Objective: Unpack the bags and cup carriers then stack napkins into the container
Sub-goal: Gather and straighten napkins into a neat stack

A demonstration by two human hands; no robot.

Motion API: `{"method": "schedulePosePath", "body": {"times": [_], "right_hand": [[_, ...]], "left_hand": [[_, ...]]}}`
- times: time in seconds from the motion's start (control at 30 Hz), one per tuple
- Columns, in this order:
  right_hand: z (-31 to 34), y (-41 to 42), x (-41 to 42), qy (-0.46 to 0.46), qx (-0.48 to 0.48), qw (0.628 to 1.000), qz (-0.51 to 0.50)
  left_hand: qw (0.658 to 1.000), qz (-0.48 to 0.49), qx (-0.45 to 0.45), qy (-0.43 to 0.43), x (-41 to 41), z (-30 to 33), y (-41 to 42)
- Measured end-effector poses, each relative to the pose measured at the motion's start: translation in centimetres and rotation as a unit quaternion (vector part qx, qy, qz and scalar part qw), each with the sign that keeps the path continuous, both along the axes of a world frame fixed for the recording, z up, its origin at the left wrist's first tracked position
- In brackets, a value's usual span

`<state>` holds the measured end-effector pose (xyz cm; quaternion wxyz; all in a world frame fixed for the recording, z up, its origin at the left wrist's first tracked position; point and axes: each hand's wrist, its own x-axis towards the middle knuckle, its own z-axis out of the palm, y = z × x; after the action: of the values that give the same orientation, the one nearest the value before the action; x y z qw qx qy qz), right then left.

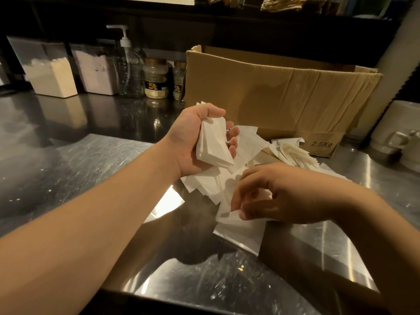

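Observation:
My left hand (193, 137) is raised above the steel counter and grips a thick stack of white folded napkins (213, 144). Below and to the right, my right hand (279, 196) pinches the corner of a single napkin (229, 215) lying at the near edge of a loose pile of napkins (209, 183). More napkins (293, 151) are fanned out behind my right hand, against the cardboard box (284, 92). The box stands on its side at the back; its inside is hidden.
The steel counter (91, 160) stretches left and toward me. At the back left stand two clear bins of powder (52, 73), a pump bottle (128, 67) and two jars (156, 79). White mugs (395, 133) sit at the right edge.

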<state>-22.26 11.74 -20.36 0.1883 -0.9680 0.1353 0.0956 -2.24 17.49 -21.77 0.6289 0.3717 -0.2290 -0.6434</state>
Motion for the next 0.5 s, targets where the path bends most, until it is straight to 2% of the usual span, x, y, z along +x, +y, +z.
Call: {"method": "schedulePosePath", "body": {"times": [0.27, 0.5], "right_hand": [[-0.41, -0.26, -0.11, 0.004, 0.012, 1.0, 0.01], [-0.87, 0.14, 0.09, -0.014, -0.052, 0.998, 0.029]], "left_hand": [[1.0, 0.001, 0.002, -0.008, -0.12, 0.1, 0.08], [1.0, 0.005, 0.005, -0.022, -0.11, 0.1, 0.0]]}}
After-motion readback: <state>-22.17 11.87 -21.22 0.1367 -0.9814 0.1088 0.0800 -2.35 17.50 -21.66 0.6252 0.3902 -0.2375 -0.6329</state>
